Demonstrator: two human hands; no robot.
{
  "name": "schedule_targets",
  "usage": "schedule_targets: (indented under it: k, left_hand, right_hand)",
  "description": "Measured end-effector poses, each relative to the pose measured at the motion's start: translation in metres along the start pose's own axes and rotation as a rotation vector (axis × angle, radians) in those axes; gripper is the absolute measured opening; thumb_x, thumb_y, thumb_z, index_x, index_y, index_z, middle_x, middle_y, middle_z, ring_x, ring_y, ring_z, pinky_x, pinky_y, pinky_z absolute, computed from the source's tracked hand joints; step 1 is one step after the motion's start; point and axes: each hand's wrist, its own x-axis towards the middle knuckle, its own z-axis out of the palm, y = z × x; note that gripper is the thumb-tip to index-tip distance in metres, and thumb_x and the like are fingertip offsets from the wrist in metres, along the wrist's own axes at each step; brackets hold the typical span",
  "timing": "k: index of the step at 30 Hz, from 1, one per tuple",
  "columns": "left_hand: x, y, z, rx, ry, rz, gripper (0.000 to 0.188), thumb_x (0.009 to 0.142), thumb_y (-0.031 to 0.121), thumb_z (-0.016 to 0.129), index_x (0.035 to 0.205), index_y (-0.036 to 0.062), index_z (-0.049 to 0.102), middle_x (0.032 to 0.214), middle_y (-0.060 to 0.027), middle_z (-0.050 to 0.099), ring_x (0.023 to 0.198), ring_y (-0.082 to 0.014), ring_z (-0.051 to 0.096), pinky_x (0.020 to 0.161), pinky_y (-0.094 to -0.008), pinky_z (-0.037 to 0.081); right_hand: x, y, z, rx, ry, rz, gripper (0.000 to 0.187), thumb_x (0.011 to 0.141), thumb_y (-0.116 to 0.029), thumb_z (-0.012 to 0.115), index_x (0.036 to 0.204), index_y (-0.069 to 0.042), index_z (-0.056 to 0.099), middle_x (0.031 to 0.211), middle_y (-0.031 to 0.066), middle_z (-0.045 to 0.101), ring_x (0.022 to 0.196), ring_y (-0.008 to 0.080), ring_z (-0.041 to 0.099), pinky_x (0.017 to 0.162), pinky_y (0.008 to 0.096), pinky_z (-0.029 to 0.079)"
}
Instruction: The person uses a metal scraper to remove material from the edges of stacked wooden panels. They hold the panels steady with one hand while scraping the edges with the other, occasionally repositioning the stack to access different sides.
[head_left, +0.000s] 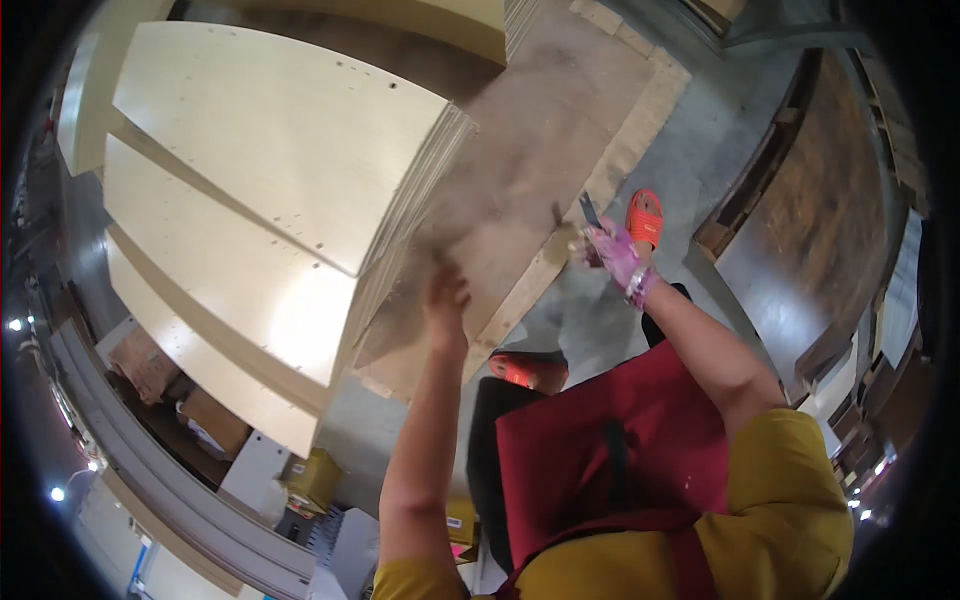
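"Closest is a mustard-yellow shirt (785, 470) beneath a dark red apron (575, 450), worn by a person seen from above, both arms reaching forward."

"How is the left arm held?"

"It rises almost straight from the lower edge. At its end, the bare left hand (447, 300) points away from the body, over a brown panel (560, 110) lying low down. Its fingers are loosely curled, partly open and blurred. Nothing shows in them; I cannot tell whether they touch anything."

"And the right?"

"Bent at the elbow, that arm slants up and leftward from the lower right. The right hand (618, 255) wears a pink-purple glove (628, 270), its fingers closed around a slim dark tool (588, 207). The tool's end sticks out beyond the fingers, near the panel's edge. Its exact kind is too small to tell."

"What is around them?"

"Stacks of pale boards (280, 130) stand left of the left hand. Orange-red sandals (646, 222) are on the person's feet, one just beyond the glove."
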Motion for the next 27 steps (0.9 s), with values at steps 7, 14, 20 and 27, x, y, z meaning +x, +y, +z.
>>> schedule_targets:
  k: [7,14,20,27]
  left_hand:
    - [0.158,-0.055,0.034,-0.300,0.379,0.259,0.034,0.092,0.015,0.049,0.125,0.0076,0.044,0.108,-0.0042,0.052,0.091,-0.0180,0.051,0.078,-0.0319,0.044]
    - [0.158,-0.068,0.077,-0.088,0.549,0.468,0.044,0.088,0.006,0.047,0.131,0.0040,0.042,0.122,-0.0073,0.050,0.106,-0.0180,0.049,0.092,-0.0289,0.038]
    - [0.157,-0.062,0.094,-0.179,0.722,0.568,0.054,0.084,0.002,0.046,0.138,0.0025,0.038,0.131,-0.0101,0.047,0.094,-0.0162,0.050,0.088,-0.0274,0.040]
    - [0.147,-0.062,0.075,-0.170,0.669,0.428,0.058,0.080,0.000,0.046,0.137,0.0005,0.039,0.119,-0.0077,0.049,0.067,-0.0098,0.047,0.060,-0.0247,0.041]
  right_hand:
    - [0.156,-0.047,0.046,-0.196,-0.216,-0.358,0.020,0.095,-0.020,0.049,0.107,-0.004,0.053,0.097,0.0064,0.065,0.075,0.0105,0.059,0.063,0.0242,0.047]
    - [0.248,-0.060,0.070,-0.365,-0.206,-0.575,0.031,0.093,-0.024,0.054,0.114,-0.001,0.052,0.094,0.0030,0.063,0.077,0.0095,0.059,0.062,0.0246,0.046]
    - [0.253,-0.078,0.084,-0.326,-0.416,-0.298,0.028,0.094,-0.022,0.053,0.116,-0.005,0.051,0.099,0.0057,0.063,0.085,0.0156,0.063,0.071,0.0280,0.052]
    - [0.261,-0.089,0.082,-0.495,-0.541,-0.266,0.020,0.095,-0.020,0.050,0.110,-0.007,0.052,0.092,0.0008,0.061,0.084,0.0141,0.064,0.067,0.0251,0.051]
